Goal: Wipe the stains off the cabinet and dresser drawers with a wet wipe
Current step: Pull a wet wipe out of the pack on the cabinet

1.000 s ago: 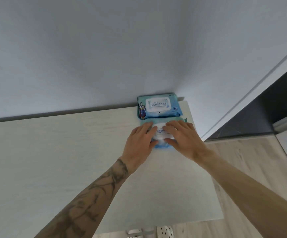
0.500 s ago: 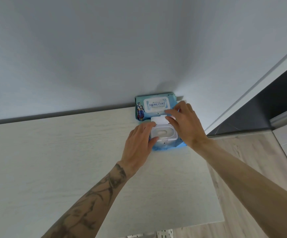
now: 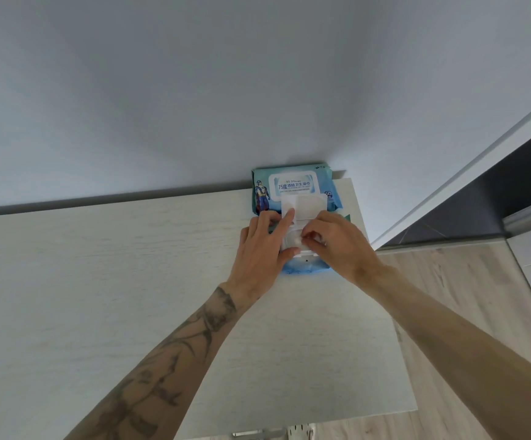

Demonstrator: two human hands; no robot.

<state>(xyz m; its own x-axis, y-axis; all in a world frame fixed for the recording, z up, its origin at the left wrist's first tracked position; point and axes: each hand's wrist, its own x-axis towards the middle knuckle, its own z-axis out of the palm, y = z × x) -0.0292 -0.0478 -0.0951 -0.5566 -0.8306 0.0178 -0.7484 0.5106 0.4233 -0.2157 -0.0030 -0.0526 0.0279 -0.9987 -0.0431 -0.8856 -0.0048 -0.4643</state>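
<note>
Two wet wipe packs lie at the far right corner of the dresser top [image 3: 131, 296], one behind the other. The far pack [image 3: 292, 182] sits against the wall [image 3: 258, 90], its long axis running left to right along the wall and its printed label facing up. The near pack [image 3: 302, 265] touches the far pack's front edge and lies the same way, long axis left to right, its front edge towards the person. Its white flip lid [image 3: 308, 206] stands folded back, hinged on the side nearest the far pack and overlapping that pack's label.

The left hand [image 3: 264, 249] lies on the near pack's left side, index finger stretched up onto the lid's left corner, the other fingers curled loosely and the thumb pressed by the dispenser rim. The right hand [image 3: 337, 246] lies over the pack's right side with thumb and index finger pinched together at the opening [image 3: 292, 241]; whether they have caught a wipe cannot be told.

Half a second ago the lid was only partly raised and the right hand was behind it, at the far pack's edge; now the lid is fully back and the right fingertips are at the opening.
</note>
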